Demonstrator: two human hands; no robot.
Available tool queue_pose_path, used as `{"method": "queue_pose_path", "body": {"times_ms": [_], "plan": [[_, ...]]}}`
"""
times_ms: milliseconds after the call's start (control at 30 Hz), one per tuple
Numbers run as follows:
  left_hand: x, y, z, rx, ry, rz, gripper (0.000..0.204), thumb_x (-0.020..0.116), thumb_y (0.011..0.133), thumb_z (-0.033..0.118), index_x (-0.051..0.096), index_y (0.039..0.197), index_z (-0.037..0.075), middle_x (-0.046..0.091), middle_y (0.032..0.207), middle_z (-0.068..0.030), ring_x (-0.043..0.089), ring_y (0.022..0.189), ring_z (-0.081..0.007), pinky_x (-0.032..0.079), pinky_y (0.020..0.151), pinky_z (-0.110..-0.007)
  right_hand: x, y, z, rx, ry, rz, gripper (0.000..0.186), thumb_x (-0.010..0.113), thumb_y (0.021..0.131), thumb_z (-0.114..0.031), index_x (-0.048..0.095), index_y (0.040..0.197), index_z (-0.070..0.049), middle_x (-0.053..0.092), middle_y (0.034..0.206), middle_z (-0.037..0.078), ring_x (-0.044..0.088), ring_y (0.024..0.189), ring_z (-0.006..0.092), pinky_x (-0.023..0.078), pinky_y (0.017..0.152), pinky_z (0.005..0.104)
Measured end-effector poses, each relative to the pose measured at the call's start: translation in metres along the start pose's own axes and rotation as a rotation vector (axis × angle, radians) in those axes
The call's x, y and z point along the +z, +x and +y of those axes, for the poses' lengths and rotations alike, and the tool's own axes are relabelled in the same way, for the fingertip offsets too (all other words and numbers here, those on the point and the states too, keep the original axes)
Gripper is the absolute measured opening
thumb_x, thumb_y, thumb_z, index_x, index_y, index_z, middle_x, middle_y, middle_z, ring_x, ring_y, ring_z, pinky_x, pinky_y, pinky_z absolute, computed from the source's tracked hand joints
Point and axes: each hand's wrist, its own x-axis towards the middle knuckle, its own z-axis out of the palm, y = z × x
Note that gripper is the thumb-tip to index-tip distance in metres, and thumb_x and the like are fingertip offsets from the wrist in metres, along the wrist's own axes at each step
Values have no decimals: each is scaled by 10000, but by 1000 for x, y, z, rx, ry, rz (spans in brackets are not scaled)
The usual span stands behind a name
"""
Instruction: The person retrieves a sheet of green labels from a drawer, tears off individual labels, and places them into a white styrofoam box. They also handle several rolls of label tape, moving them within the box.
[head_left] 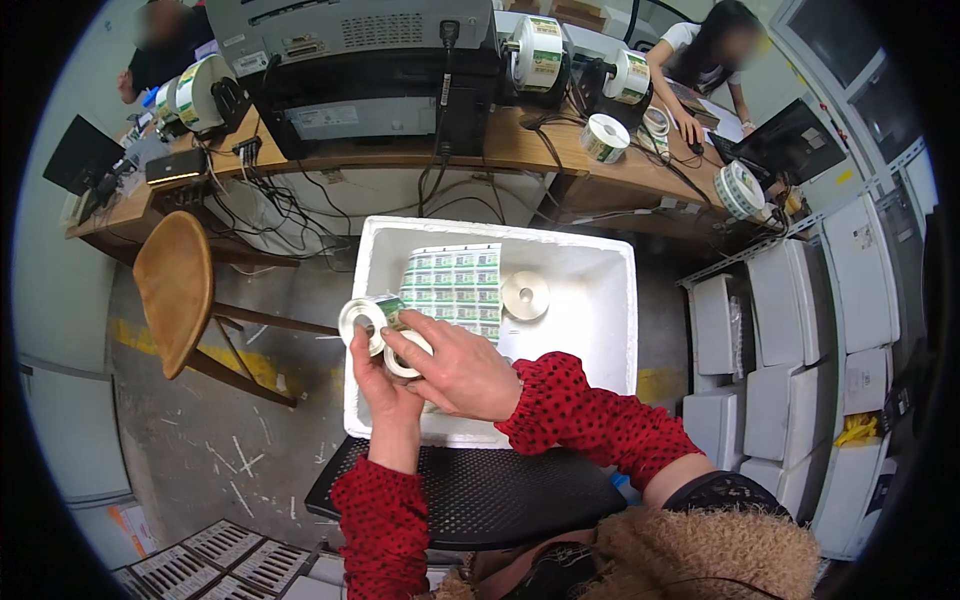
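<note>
My left hand is closed on a white-cored label roll, its fingers at the core hole. Beside it, my right hand wraps over a second, smaller label roll. The two rolls are close together, and a green printed strip shows between them. Both hands are over the left side of a white foam box. Inside the box are a sheet of green and white labels and a pale roll lying flat to its right. My right hand hides the sheet's lower part.
A black perforated surface lies below the box. To the left stands a brown wooden chair. Beyond the box, a desk carries a large black printer, label rolls and cables. Two people sit behind it. White bins line the right.
</note>
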Motion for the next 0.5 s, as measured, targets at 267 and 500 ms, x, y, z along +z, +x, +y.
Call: {"method": "queue_pose_path", "body": {"times_ms": [267,500], "plan": [[4,-2,-7,-11,-5,50,438,483,904,396,529,1180,58,617,1065,-86,598,954,-216,491,838,-352,2,-4,15,-95,47,-32,440,689,719,-133,532,1113,-15,512,1181,190,575,1003,340,505,792,369],[10,-3,-6,26,-14,4,442,542,877,383,533,1192,73,611,1095,-90,587,977,-221,472,862,-365,-38,2,1,-166,72,-5,400,732,717,-162,576,1057,-21,527,1164,181,556,1051,344,470,844,422]]}}
